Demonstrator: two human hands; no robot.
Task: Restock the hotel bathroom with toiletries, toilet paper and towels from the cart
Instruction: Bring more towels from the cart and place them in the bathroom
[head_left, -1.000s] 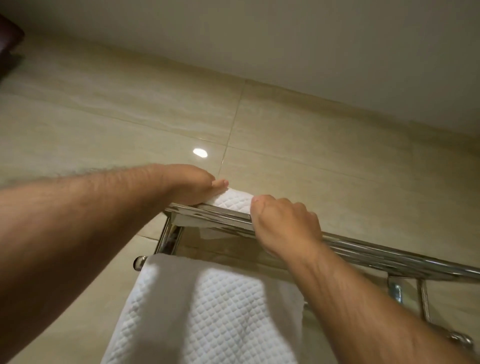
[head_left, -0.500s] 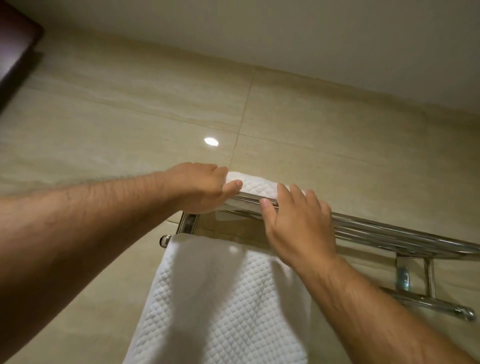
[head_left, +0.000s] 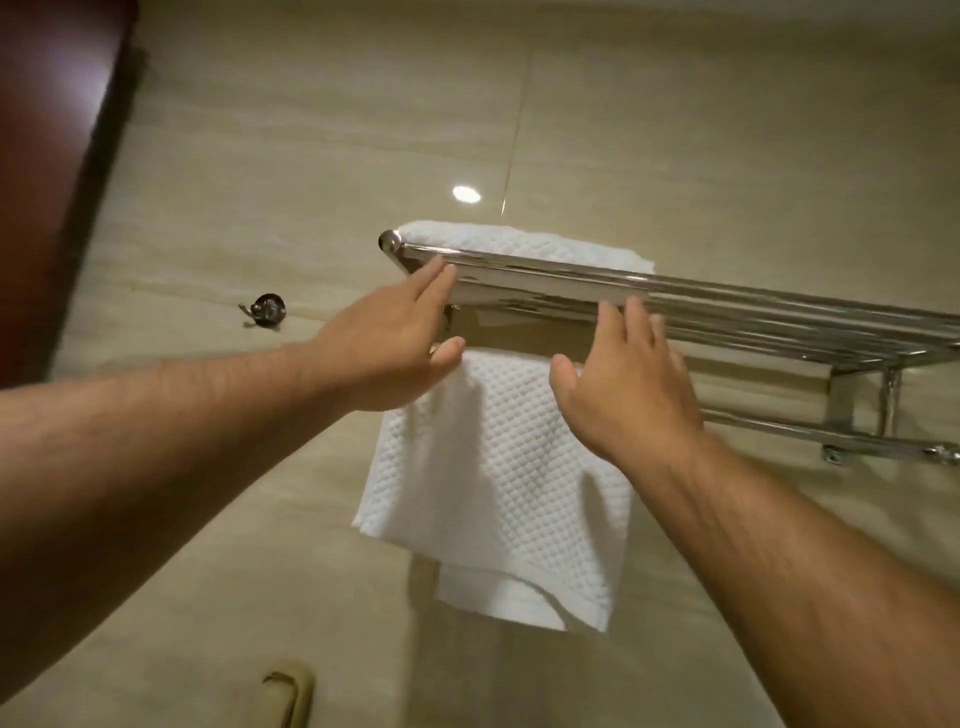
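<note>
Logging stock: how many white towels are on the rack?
2. A folded towel lies on the top shelf's left end; a hanging towel drapes over the lower bar beneath it. Others may be hidden behind.

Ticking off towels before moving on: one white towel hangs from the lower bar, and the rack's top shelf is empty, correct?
No. The head view shows a folded white towel lying on the top shelf. The other white towel does hang from the lower bar.
</note>
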